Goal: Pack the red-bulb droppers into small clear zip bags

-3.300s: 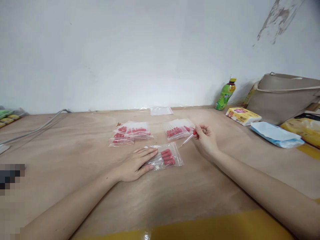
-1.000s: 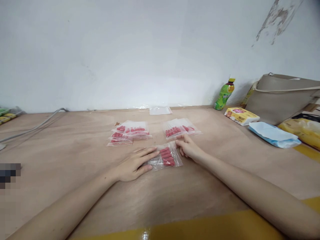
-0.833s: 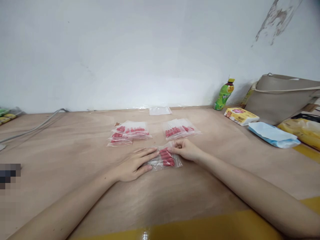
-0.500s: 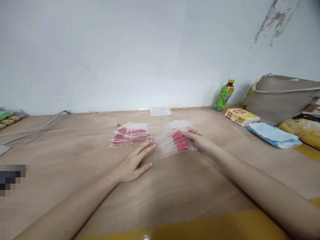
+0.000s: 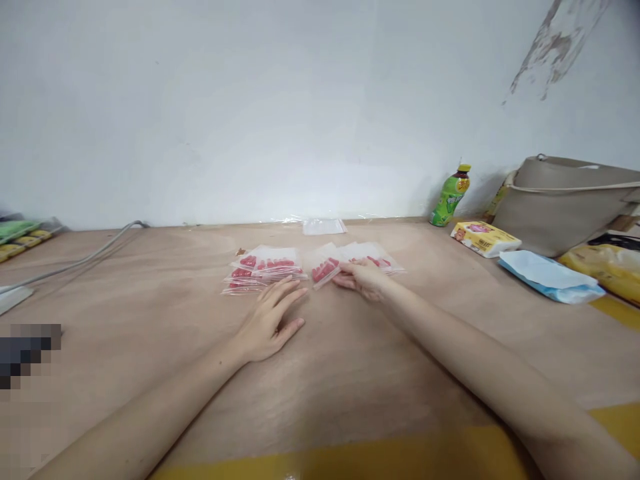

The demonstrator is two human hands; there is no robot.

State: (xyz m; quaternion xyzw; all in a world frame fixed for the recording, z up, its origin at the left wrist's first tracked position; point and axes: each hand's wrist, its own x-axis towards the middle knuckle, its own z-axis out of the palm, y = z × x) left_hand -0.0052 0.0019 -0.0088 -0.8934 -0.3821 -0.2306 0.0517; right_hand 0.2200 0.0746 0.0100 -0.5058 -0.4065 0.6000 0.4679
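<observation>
My right hand (image 5: 364, 279) pinches a clear zip bag of red-capped tubes (image 5: 325, 269) and holds it low over the wooden table (image 5: 350, 373), on the right-hand pile of like bags (image 5: 373, 256). My left hand (image 5: 270, 319) lies flat on the table with its fingers spread and nothing in it. Its fingertips are just short of the left pile of filled bags (image 5: 264, 267). An empty clear bag (image 5: 324, 227) lies further back by the wall.
A green drink bottle (image 5: 450, 194) stands at the wall on the right. Beside it are a tissue pack (image 5: 485, 238), a blue packet (image 5: 547, 277), a beige bag (image 5: 567, 203) and a yellow pack (image 5: 607, 263). A grey cable (image 5: 75, 260) runs along the left.
My right hand took the filled bag from under my left hand, lifted it and carried it back to the right-hand pile. My left hand stayed in place, now resting on bare wood.
</observation>
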